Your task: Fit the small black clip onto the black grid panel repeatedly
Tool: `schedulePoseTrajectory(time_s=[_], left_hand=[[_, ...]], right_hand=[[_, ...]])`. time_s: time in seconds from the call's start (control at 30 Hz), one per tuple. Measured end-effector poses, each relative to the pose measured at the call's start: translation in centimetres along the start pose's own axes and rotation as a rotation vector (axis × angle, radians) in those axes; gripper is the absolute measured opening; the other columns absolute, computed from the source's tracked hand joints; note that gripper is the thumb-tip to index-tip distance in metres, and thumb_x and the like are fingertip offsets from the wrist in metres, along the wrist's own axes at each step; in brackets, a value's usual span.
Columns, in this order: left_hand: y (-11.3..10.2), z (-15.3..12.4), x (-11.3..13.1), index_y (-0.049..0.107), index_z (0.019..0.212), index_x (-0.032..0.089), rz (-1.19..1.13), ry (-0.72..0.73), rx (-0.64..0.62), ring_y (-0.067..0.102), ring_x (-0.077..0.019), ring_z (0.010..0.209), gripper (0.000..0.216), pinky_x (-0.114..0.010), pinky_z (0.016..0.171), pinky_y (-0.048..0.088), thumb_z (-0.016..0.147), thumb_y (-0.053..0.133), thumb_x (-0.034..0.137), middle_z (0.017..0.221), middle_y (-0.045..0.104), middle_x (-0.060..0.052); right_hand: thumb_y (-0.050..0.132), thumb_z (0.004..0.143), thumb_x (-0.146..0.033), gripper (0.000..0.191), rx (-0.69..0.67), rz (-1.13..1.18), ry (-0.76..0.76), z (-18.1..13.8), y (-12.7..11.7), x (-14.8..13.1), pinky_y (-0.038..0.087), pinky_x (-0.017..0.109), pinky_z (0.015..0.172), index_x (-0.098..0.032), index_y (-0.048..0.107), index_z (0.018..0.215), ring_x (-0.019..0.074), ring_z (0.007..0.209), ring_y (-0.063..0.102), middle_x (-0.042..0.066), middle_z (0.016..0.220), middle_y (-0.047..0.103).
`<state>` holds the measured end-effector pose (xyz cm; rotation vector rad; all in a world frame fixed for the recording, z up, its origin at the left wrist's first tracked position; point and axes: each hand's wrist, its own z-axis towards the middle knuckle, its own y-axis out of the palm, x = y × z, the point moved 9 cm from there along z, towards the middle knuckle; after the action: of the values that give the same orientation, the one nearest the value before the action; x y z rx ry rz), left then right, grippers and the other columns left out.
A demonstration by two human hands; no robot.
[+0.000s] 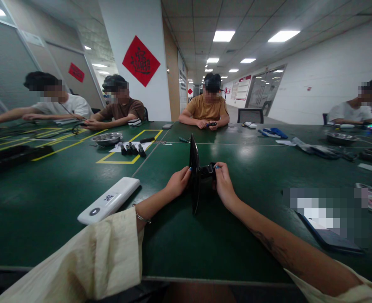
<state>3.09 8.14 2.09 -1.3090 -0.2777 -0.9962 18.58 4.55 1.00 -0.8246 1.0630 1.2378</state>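
A thin black panel [194,168] stands on edge on the green table [223,235], seen edge-on in front of me. My left hand [178,183] grips its left face with the fingers closed against it. My right hand [223,183] is closed around a small black bracket part [207,170] that sticks out from the panel's right side. Both forearms reach in from the near edge, with cream sleeves pushed back.
A white power bank [110,200] lies left of my left arm. A dark phone [331,237] lies at the right. Farther off are a metal bowl [106,138], small black parts [132,148] in a yellow-taped square, and several people seated around the table.
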Motion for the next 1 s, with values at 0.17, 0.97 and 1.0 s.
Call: schedulePoseTrajectory(time_s=[0.17, 0.97, 1.0], left_hand=[[0.2, 0.1, -0.3, 0.051, 0.08, 0.018, -0.031, 0.002, -0.01, 0.056, -0.0182, 0.069, 0.031, -0.03, 0.071, 0.044, 0.087, 0.029, 0.039, 0.064, 0.057, 0.0], [0.0, -0.6, 0.8, 0.046, 0.092, 0.018, -0.042, 0.004, -0.037, 0.054, -0.0166, 0.062, 0.025, -0.028, 0.064, 0.042, 0.088, 0.028, 0.035, 0.062, 0.056, 0.001], [0.0, -0.6, 0.7, 0.046, 0.092, 0.018, -0.045, 0.005, -0.038, 0.054, -0.0162, 0.062, 0.024, -0.027, 0.063, 0.042, 0.088, 0.029, 0.035, 0.062, 0.056, 0.001]], right_hand=[[0.035, 0.087, -0.043, 0.02, 0.002, -0.026, 0.005, 0.0, -0.1, 0.0, 0.033, 0.021, 0.039, -0.025, 0.041, 0.092, 0.0098, 0.044, 0.042, -0.006, 0.06, 0.038], [0.035, 0.083, -0.033, 0.012, 0.015, 0.049, 0.067, -0.1, -0.1, 0.3, 0.031, 0.021, 0.038, -0.026, 0.04, 0.091, 0.0101, 0.044, 0.041, -0.006, 0.058, 0.038], [0.035, 0.083, -0.033, 0.012, 0.015, 0.053, 0.071, -0.1, -0.1, 0.4, 0.031, 0.02, 0.038, -0.026, 0.039, 0.091, 0.0101, 0.044, 0.041, -0.006, 0.058, 0.037]])
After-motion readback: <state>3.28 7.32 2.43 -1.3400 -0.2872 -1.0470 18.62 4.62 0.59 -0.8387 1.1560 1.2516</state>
